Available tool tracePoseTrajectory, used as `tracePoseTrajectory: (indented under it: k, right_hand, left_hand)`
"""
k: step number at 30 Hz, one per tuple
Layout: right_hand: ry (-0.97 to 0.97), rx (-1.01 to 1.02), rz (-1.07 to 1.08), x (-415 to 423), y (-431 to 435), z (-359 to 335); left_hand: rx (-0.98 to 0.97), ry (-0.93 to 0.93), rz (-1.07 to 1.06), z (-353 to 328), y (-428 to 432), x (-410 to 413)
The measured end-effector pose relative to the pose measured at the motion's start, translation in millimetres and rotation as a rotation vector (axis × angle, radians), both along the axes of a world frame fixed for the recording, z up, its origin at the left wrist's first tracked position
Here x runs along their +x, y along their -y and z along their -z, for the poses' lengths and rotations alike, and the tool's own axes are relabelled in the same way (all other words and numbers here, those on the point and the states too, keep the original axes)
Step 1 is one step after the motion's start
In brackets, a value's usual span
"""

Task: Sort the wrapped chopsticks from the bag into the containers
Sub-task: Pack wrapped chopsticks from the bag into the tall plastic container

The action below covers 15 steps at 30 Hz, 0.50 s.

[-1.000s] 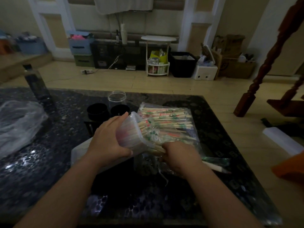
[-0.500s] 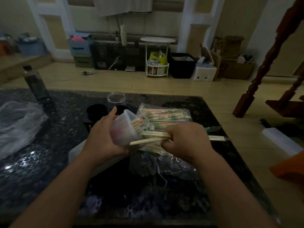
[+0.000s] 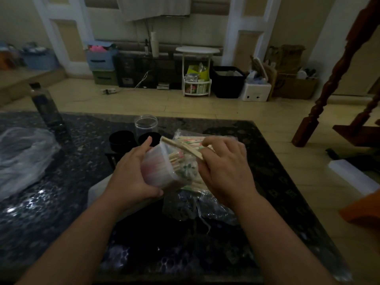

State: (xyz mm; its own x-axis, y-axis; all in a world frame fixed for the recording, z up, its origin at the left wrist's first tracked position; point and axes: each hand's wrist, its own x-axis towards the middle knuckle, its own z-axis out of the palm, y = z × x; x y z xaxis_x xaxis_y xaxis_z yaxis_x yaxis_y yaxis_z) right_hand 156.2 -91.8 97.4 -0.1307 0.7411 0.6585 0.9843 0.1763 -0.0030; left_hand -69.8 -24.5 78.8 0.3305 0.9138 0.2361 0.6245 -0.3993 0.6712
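Note:
My left hand (image 3: pixel 131 173) grips a clear plastic container (image 3: pixel 158 167), tilted with its mouth toward the right and packed with wrapped chopsticks. My right hand (image 3: pixel 224 167) pinches a few wrapped chopsticks (image 3: pixel 181 148) whose ends lie across the container's mouth. Behind and under my right hand lies the clear bag of wrapped chopsticks (image 3: pixel 193 138) on the dark table (image 3: pixel 61 202). An empty clear jar (image 3: pixel 146 125) stands behind two black round containers (image 3: pixel 122 140).
A dark bottle (image 3: pixel 46 108) stands at the table's back left, with a crumpled clear plastic bag (image 3: pixel 22 155) beside it. A white lid-like piece (image 3: pixel 96 190) lies under my left wrist. The table's right edge borders a wooden floor; a stair post (image 3: pixel 333 79) rises at right.
My right hand pulled chopsticks out of the bag, rose, and brought them up to the mouth of the container. My left hand tipped the container a little more upright.

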Motion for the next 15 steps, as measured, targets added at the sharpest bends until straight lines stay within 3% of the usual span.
tracePoseTrajectory:
  k: [5,11,15]
  right_hand:
    - [-0.152,0.041,-0.037,-1.7,-0.1,-2.1]
    - [-0.813,0.159,-0.151,-9.8,-3.9,-1.4]
    - [-1.326,0.064,-0.301,-19.5,0.7,-11.7]
  left_hand:
    - [0.009,-0.001,0.029,2.0,0.2,-1.5]
    - [0.022,-0.007,0.039,1.1,2.5,0.0]
    - [0.033,-0.016,0.036,1.4,1.0,-0.1]
